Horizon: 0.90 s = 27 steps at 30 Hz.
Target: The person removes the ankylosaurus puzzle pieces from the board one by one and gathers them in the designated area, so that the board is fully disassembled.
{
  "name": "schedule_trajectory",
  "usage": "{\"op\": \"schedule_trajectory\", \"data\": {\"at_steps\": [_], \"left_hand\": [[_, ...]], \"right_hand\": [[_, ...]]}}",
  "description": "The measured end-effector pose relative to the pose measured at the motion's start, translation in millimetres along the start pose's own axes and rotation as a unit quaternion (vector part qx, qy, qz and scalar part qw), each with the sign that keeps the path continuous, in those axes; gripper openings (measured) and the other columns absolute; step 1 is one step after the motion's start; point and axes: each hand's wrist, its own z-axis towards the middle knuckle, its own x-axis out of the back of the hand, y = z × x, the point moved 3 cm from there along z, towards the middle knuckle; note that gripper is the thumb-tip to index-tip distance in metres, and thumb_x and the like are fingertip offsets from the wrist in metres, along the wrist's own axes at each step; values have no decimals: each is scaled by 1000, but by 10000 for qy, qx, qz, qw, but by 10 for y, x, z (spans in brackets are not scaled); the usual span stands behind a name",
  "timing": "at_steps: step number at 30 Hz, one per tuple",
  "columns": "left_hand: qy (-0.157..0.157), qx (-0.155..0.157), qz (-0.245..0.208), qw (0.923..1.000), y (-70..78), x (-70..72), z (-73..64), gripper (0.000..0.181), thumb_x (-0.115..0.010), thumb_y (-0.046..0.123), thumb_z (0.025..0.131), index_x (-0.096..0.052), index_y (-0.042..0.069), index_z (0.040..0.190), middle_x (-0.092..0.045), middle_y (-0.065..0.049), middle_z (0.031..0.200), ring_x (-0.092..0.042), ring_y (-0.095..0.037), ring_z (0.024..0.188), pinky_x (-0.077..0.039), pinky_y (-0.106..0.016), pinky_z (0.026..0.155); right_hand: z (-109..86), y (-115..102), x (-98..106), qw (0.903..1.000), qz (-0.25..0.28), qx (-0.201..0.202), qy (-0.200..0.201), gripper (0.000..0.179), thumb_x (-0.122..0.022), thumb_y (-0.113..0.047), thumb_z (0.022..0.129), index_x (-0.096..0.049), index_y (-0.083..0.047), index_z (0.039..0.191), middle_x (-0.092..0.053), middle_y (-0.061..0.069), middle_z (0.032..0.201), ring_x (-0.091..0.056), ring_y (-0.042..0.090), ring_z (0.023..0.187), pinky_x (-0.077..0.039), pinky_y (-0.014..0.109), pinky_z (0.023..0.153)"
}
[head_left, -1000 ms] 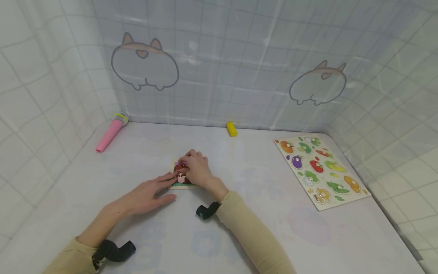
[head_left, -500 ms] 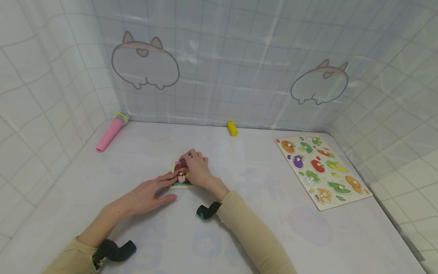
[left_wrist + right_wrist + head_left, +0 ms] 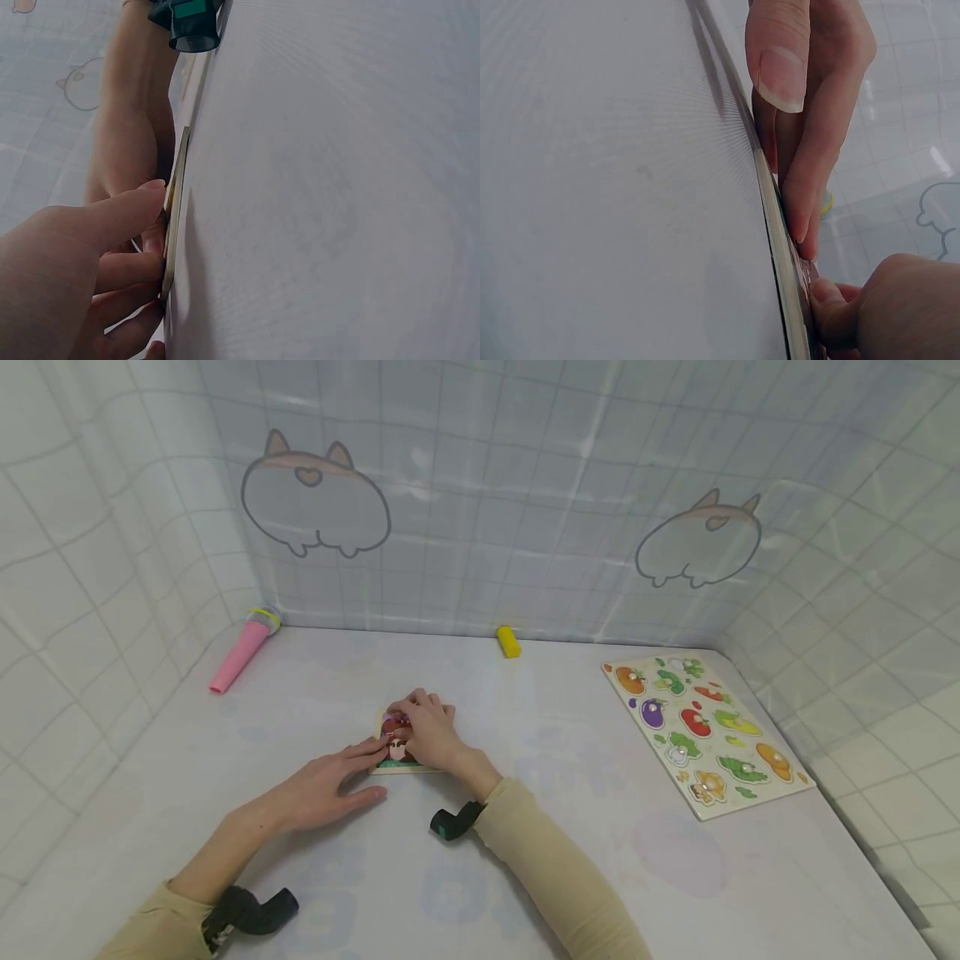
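A small flat wooden picture puzzle (image 3: 397, 752), with a brown and pink cartoon figure over a green strip, lies on the table between the hands. My left hand (image 3: 322, 789) rests its straight fingertips on the puzzle's left side, the thumb spread apart on the near side. From the right, my right hand (image 3: 435, 731) reaches over the puzzle with bent fingers and covers its right part. In the right wrist view its thumb (image 3: 826, 291) presses at the picture face, close to the left fingertips. Whether it pinches a loose piece, I cannot tell.
At the right lies a vegetable peg puzzle (image 3: 708, 735) with several knobbed pieces. A pink toy microphone (image 3: 243, 652) lies at the back left. A small yellow block (image 3: 508, 642) is by the back wall (image 3: 465, 560). Tile-patterned sheets rise on three sides.
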Motion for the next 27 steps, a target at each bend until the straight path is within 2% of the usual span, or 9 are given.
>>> {"op": "schedule_trajectory", "data": {"at_steps": [9,19,25,27], "left_hand": [[19,5,-49,10000,11,9,-3,71,-60,54,96,-47,9,150,-35,-8,161,-36,-36,146,-37,-58,112],[47,67,-12,10000,-1,-5,-9,71,-61,53,95,-48,9,149,-35,-8,161,-36,-35,146,-36,-57,113],[74,33,2,10000,0,-4,-13,71,-61,53,96,-48,8,149,-36,-9,161,-37,-36,145,-37,-57,112],[75,25,0,10000,1,-1,-18,71,-60,53,96,-48,8,149,-36,-10,160,-37,-37,145,-37,-58,112]], "right_hand": [[13,15,-1,9990,432,5,85,37,-68,-12,94,-59,-22,128,-56,1,120,-48,20,113,-34,41,93],[21,38,27,9947,986,53,275,32,-73,-18,92,-62,-19,123,-68,-1,104,-58,15,101,-32,33,85],[20,64,25,9913,1260,3,386,30,-72,-18,94,-63,-17,123,-71,0,103,-64,14,100,-37,43,97],[29,76,20,9884,1435,-66,492,29,-72,-17,94,-64,-18,122,-72,1,102,-66,12,96,-41,43,100]]}}
